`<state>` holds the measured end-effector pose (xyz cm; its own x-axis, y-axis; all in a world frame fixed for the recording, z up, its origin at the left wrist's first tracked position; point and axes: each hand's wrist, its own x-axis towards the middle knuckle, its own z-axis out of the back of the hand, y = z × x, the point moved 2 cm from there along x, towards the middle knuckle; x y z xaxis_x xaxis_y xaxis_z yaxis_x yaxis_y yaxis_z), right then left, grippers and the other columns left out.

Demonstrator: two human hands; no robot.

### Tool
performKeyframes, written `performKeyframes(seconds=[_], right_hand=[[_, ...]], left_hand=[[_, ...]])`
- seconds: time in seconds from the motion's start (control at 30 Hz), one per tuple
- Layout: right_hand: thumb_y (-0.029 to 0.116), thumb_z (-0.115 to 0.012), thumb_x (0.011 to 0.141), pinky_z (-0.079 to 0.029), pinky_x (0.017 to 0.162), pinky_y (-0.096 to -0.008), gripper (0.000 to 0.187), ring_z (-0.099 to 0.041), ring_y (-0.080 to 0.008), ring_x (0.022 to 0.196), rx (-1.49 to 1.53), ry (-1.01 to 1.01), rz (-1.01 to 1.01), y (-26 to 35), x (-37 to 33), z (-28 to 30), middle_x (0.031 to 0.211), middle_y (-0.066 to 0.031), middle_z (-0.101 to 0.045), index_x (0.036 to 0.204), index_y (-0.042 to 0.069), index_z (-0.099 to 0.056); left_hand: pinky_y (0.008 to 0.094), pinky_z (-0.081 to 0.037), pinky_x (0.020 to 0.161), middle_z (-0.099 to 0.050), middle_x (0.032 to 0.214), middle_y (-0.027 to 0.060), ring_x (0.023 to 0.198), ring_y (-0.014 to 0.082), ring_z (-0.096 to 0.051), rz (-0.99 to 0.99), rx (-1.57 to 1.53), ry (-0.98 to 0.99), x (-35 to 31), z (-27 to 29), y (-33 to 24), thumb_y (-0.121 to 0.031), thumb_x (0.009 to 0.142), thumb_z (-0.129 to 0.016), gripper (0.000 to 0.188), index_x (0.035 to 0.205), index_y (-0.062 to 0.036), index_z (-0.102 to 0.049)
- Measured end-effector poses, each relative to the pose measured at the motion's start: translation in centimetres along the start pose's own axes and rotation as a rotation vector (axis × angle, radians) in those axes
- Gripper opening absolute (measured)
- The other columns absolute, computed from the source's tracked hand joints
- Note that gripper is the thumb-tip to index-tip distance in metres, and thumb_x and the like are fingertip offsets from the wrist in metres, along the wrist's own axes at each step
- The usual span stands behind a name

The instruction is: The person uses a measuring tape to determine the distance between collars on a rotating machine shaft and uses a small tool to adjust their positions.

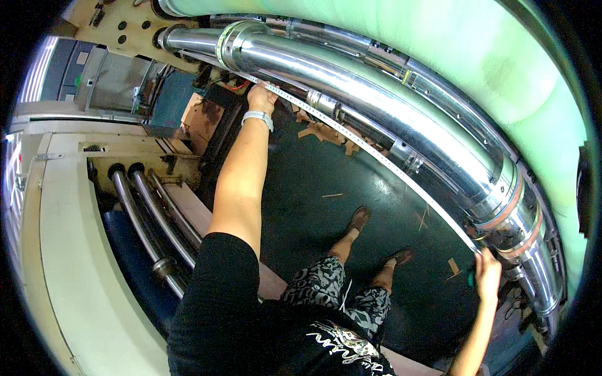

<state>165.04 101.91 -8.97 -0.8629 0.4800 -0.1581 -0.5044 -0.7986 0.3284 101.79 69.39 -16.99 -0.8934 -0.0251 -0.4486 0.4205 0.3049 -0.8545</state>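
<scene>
Between left hand [261, 100] and right hand [487, 276], measuring tape [376, 154] gripped by both, stretched beside steel roller [364, 88]; should be kept taut, untwisted, roller-parallel.

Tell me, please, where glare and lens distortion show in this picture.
In the head view, white glare streaks the long chrome roller; in the head view, a fainter sheen lies on the dark floor; in the head view, the roller and white measuring tape look bowed, as a fisheye lens would make them, and the corners are black.
</scene>
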Motion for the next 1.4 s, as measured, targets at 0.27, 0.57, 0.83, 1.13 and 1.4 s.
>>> performKeyframes(seconds=[0.27,0.57,0.83,1.13,1.4], right_hand=[[0.002,-0.049,0.083,-0.044,0.068,-0.0404,0.01,-0.053,-0.04,0.075,-0.045,-0.082,-0.2,-10.6,-7.0,2.5,0.083,-0.0233,-0.054,0.091,-0.004,-0.052],[-0.002,-0.051,0.078,-0.044,0.077,-0.0391,0.02,-0.056,-0.0367,0.085,-0.109,-0.036,-0.194,-12.4,-3.8,1.4,0.091,-0.0208,-0.059,0.097,-0.004,-0.056],[-0.005,-0.055,0.074,-0.043,0.081,-0.0373,0.028,-0.056,-0.0337,0.089,-0.081,-0.048,-0.252,-15.1,-4.3,0.5,0.091,-0.0196,-0.06,0.102,-0.002,-0.057],[0.012,-0.057,0.076,-0.041,0.081,-0.0423,0.029,-0.054,-0.0357,0.088,-0.21,0.041,-0.253,-11.6,-1.8,2.8,0.091,-0.0203,-0.058,0.105,0.006,-0.058],[0.035,-0.045,0.089,-0.045,0.08,-0.0374,0.034,-0.058,-0.0305,0.091,-0.109,0.282,-0.429,-9.8,-2.3,4.6,0.095,-0.0161,-0.062,0.1,0.007,-0.061]], left_hand=[[0.0385,-0.054,0.067,-0.049,0.083,0.0116,0.07,0.0244,-0.056,-0.042,0.007,-0.041,2.4,0.0,-0.6,-0.018,0.094,-0.035,0.02,0.097,0.0006,-0.042],[0.0353,-0.05,0.059,-0.054,0.08,0.0109,0.075,0.0262,-0.059,-0.009,-0.034,-0.054,2.3,-0.4,-1.4,-0.023,0.095,-0.033,0.024,0.097,-0.0019,-0.044],[0.0405,-0.052,0.069,-0.054,0.083,0.0132,0.079,0.0296,-0.058,-0.036,0.008,-0.022,2.7,-0.4,-1.6,-0.021,0.095,-0.034,0.023,0.099,-0.001,-0.044],[0.0413,-0.049,0.08,-0.055,0.105,0.0163,0.095,0.0292,-0.055,-0.056,0.145,0.303,11.4,4.8,-1.1,-0.018,0.09,-0.041,0.028,0.108,0.0015,-0.049],[0.0264,-0.042,0.044,-0.058,0.096,0.0202,0.053,0.0174,-0.047,0.025,0.191,0.171,8.3,0.6,2.2,-0.029,0.097,-0.024,0.041,0.11,0.0062,-0.041]])
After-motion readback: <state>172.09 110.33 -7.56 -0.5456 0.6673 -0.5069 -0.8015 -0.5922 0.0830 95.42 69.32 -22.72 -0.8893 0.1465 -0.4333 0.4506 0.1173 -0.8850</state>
